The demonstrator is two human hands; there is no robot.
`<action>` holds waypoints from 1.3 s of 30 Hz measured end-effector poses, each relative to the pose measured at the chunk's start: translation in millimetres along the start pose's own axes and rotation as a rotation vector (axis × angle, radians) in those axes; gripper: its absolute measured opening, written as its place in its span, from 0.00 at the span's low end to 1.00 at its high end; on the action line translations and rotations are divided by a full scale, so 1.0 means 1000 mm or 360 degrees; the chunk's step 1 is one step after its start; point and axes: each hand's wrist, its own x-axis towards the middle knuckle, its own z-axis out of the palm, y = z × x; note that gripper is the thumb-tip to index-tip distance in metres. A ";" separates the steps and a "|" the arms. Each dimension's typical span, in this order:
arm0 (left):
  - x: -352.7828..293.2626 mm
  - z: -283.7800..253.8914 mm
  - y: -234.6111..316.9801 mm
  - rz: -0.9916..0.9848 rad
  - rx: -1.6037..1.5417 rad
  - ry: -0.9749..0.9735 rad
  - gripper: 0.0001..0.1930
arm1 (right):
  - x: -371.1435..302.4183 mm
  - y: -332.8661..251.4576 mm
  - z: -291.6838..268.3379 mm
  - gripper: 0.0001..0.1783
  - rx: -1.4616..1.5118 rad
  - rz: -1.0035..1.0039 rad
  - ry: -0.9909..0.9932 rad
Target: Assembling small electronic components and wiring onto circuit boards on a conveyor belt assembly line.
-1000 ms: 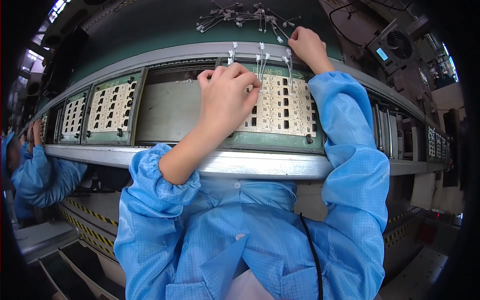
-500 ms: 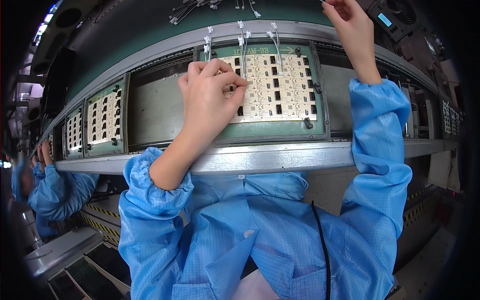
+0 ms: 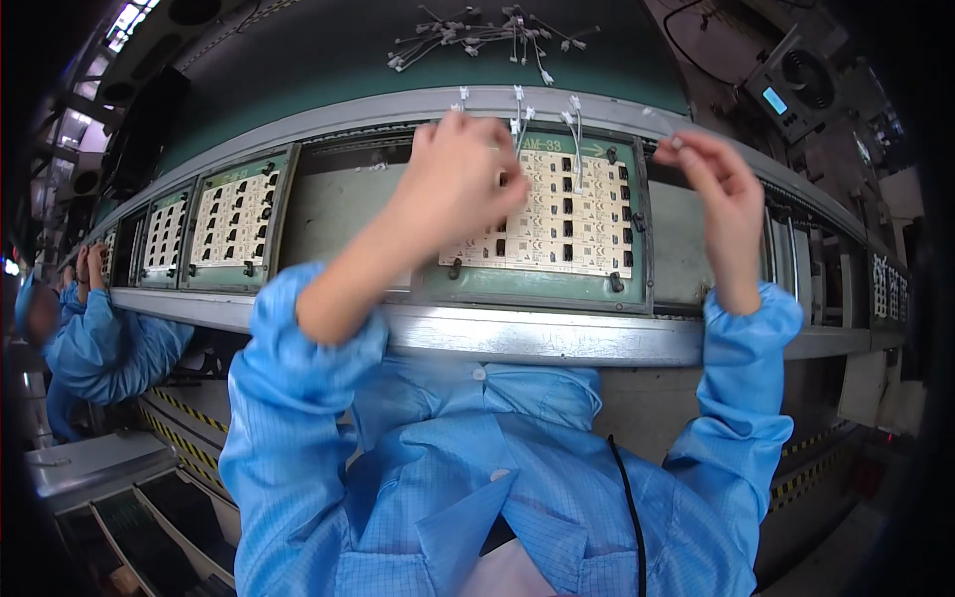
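The green-bordered panel (image 3: 527, 286) lies flat, the landmark here. Over its left part is the left hand (image 3: 463, 179), blurred with fingers bent; whether they grip anything I cannot tell. Just beyond its right edge, the right hand (image 3: 724, 189) has thumb and fingers pinched on a small white piece (image 3: 677, 143). A white-ended cable (image 3: 578, 149) lies on the panel's upper right, its long axis running away from the person, far end pointing past the far edge. Beyond that edge, similar loose cables (image 3: 470, 42) lie in varied directions on the green worktop (image 3: 622, 85).
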 end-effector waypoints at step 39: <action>-0.002 -0.032 -0.111 -0.0285 -0.1800 0.1174 0.06 | -0.008 0.020 0.007 0.05 -0.0216 -0.0025 -0.0055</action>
